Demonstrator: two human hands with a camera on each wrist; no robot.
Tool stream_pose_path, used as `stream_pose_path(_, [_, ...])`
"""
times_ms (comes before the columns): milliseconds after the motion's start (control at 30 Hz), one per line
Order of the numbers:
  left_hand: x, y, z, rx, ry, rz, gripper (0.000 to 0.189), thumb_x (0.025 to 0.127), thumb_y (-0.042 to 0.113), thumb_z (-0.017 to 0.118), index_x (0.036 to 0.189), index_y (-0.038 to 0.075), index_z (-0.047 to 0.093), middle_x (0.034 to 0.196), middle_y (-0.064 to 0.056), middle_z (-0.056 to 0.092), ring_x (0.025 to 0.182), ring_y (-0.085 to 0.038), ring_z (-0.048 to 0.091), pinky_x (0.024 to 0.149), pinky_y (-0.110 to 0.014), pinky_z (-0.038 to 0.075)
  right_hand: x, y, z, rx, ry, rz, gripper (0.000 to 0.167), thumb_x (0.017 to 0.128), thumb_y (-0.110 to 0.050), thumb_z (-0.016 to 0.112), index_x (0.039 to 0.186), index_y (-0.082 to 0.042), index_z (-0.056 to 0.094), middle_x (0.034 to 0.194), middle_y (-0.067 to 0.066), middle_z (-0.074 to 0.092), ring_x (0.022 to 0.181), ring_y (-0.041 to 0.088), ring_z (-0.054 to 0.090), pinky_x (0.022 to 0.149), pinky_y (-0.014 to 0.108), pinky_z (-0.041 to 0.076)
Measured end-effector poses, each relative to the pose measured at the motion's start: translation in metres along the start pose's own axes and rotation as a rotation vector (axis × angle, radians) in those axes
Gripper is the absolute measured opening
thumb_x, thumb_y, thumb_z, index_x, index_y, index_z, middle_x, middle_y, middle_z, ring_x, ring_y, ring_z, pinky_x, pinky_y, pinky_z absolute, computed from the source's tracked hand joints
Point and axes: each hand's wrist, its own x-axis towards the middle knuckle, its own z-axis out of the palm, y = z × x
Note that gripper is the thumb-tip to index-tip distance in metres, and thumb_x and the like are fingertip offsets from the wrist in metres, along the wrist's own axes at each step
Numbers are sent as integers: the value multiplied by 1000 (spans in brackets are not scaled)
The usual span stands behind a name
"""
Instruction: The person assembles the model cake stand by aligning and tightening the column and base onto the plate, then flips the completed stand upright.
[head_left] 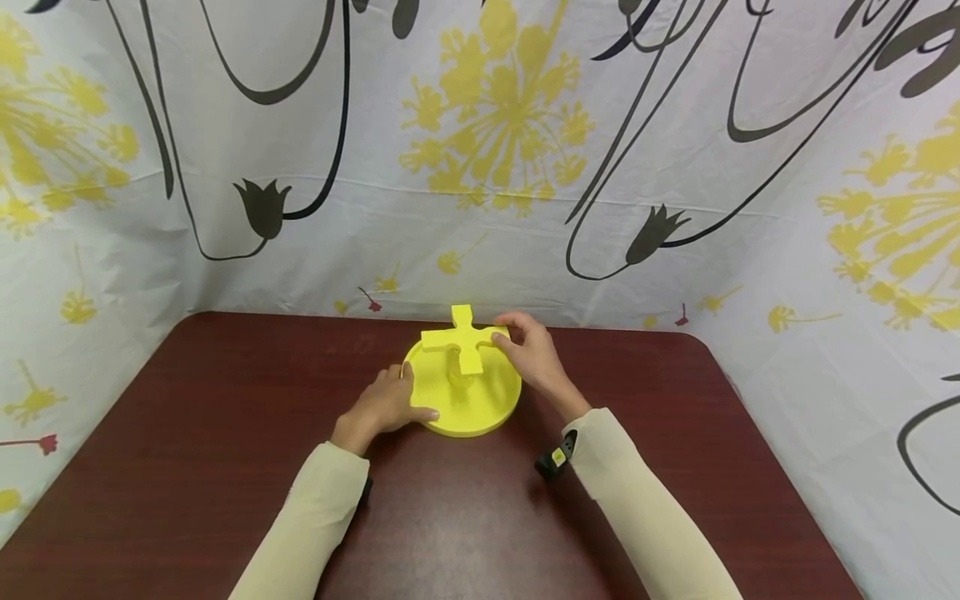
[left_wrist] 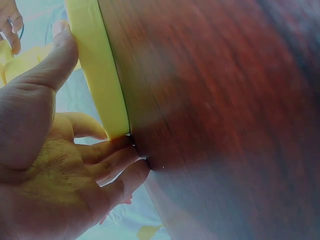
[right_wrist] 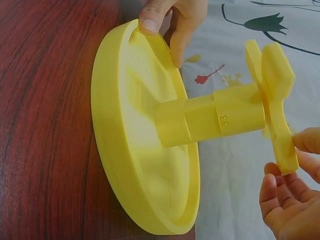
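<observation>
A round yellow dish-like base (head_left: 480, 408) with a raised rim lies on the table. From its middle rises a yellow stepped post (right_wrist: 210, 117) marked "33", topped by a yellow cross-shaped piece (head_left: 462, 338) with several arms. My left hand (head_left: 386, 402) grips the base at its left edge, thumb over the rim. In the left wrist view, the fingers of this hand (left_wrist: 55, 170) reach around the side wall down to the tabletop. With thumb and fingers, my right hand (head_left: 534, 354) pinches the end of the cross's right arm.
The dark red-brown wooden table (head_left: 187, 467) has rounded far corners. A white cloth (head_left: 360, 242) with yellow and grey flower prints hangs behind it and at both sides. The base stands near the far edge.
</observation>
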Motion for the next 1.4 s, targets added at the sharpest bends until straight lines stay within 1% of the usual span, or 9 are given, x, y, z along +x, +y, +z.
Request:
stream_pose_path(100, [1,-1,1,0,2,0,107,86,49,74,152,-13,18,152,-31,31,139,-45,33,108,-54,36,-1,0,0,-8,-6,-8,23,97,-17,65,118,-7,69,120,9,65,100,26,57,89,41,47])
stream_pose_path(233, [1,-1,1,1,3,4,106,86,48,74,152,-13,18,152,-32,31,139,-46,33,108,-54,36,0,0,1,4,-11,-7,22,97,-17,65,116,-7,70,119,8,66,101,25,57,89,40,47])
stream_pose_path(333, [0,-1,1,-3,3,4,106,86,48,74,152,-13,18,151,-32,31,139,-46,32,109,-54,36,0,0,1,7,-18,-6,22,96,-16,66,115,-7,70,117,8,67,100,25,57,87,38,47])
stream_pose_path(500, [0,-1,0,-14,0,1,106,86,47,74,152,-13,18,151,-32,32,139,-46,33,109,-54,36,-1,-2,1,13,-37,-10,17,96,-16,66,110,-10,72,108,6,69,84,22,55,73,33,47])
stream_pose_path(600, [-1,0,0,-12,-2,3,106,86,48,74,152,-13,18,151,-32,31,139,-46,32,109,-54,35,-3,-3,1,30,-57,-15,13,95,-15,67,107,-12,73,105,5,71,79,21,57,67,30,47])
stream_pose_path(833, [-1,0,0,-6,-3,0,105,86,48,73,152,-13,18,152,-32,31,139,-46,32,109,-54,35,-5,-7,3,70,-76,-47,10,93,-11,68,102,-9,74,104,7,71,82,30,61,67,29,48])
stream_pose_path(1067, [-1,0,0,-3,-1,-1,105,86,48,74,152,-13,19,151,-32,32,138,-46,33,109,-55,35,-6,-10,5,48,-87,-64,8,92,-11,70,99,-9,75,94,10,71,76,27,62,65,28,51])
stream_pose_path(1233, [-1,0,0,0,6,0,106,85,48,74,152,-13,20,149,-32,34,137,-45,35,108,-54,36,-6,-13,7,42,-92,-81,10,91,-10,71,99,-6,74,95,13,71,81,28,66,67,27,53])
stream_pose_path(1400, [0,0,0,-8,5,-1,106,85,48,74,152,-13,19,149,-31,34,136,-45,36,108,-54,37,-7,-14,7,16,-98,-73,10,91,-12,71,99,-7,74,97,10,72,85,24,67,68,26,53])
